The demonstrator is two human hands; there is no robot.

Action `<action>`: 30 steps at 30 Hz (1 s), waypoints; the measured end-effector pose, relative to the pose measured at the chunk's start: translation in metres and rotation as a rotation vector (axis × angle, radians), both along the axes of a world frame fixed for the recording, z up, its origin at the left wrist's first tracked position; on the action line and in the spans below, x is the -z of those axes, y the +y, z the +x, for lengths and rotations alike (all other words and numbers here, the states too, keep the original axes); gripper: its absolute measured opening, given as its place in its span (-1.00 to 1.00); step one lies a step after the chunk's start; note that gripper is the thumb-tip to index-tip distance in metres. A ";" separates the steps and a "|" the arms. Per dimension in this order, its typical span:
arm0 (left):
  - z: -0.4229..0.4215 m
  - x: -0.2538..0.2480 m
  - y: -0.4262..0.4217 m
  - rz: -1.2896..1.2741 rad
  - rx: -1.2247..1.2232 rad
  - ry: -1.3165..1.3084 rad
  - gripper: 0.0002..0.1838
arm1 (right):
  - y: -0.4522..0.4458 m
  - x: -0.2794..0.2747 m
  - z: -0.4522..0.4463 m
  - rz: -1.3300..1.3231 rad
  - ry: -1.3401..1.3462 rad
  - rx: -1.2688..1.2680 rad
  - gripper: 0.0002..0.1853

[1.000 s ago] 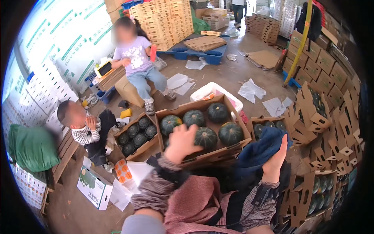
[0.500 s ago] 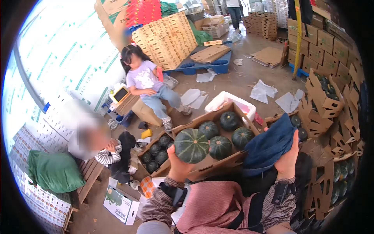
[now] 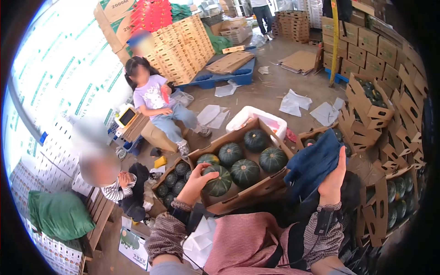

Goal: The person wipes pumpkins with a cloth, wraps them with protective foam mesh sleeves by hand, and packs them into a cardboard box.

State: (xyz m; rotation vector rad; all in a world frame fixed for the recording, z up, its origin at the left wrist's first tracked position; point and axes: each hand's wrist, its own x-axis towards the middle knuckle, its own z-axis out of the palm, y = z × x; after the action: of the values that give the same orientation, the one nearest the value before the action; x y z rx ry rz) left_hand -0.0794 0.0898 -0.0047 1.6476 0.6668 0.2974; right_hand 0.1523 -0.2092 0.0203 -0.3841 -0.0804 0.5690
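A dark green striped pumpkin (image 3: 217, 181) sits in the near left corner of an open cardboard box (image 3: 250, 196). My left hand (image 3: 193, 184) is closed round its left side, thumb on top. Several more pumpkins lie in the same box, among them one in the middle (image 3: 245, 173) and one at the right (image 3: 273, 159). To the right of the box, my right hand (image 3: 333, 178) holds up a dark blue cloth (image 3: 310, 166), its fingers partly hidden behind the fabric.
A smaller box of dark pumpkins (image 3: 175, 179) stands at the left, a white foam box (image 3: 247, 114) behind. Two children sit at the left, one on a carton (image 3: 158, 136). Cardboard boxes (image 3: 370, 98) pile up at the right. Paper sheets (image 3: 293, 101) litter the floor.
My left hand has lowered the pumpkin from above the box into its near left corner. My right hand still holds the cloth. The view has shifted slightly.
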 end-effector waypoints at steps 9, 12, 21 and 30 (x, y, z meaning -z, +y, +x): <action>0.152 0.003 0.010 1.134 0.365 0.154 -0.40 | 0.004 0.011 0.012 -0.012 0.097 0.028 -0.36; 0.221 0.057 0.018 1.114 0.268 0.296 -0.13 | 0.004 0.007 0.010 -0.031 0.117 0.004 -0.37; 0.207 0.025 0.032 -0.662 0.286 -0.293 -0.37 | -0.006 0.005 0.018 0.019 0.156 0.107 -0.41; 0.190 0.018 0.046 -0.660 0.326 -0.468 -0.37 | -0.002 0.005 0.016 0.049 0.142 0.114 -0.40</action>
State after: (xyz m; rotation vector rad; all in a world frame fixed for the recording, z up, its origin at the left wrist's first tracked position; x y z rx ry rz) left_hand 0.1104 0.1357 -0.0231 0.9753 0.1051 0.1861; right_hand 0.1688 -0.2115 0.0152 -0.2982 0.0634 0.4790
